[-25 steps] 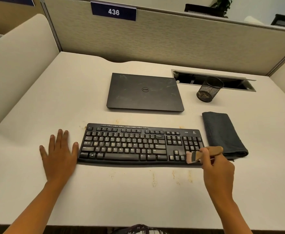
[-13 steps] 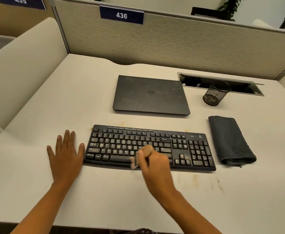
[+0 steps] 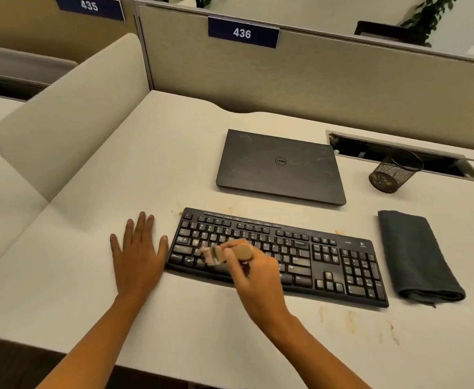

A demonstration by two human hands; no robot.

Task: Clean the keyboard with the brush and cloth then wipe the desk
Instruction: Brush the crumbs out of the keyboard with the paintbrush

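brush [image 3: 224, 252] gripped in right hand [image 3: 254, 272] over keyboard [image 3: 328, 256] left end; left hand [image 3: 137, 254] flat beside it

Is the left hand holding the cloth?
No, the cloth lies folded right of the keyboard; the left hand rests flat on the desk.

On the partitions [image 3: 342, 80], one blue sign [image 3: 89, 6] reads 435, the next sign [image 3: 242, 33] reads 436, and the laptop [image 3: 280, 175] lid bears a Dell logo.

An office: numbered cubicle partitions [image 3: 342, 80], a desk [image 3: 145, 164] with a closed laptop [image 3: 280, 167].
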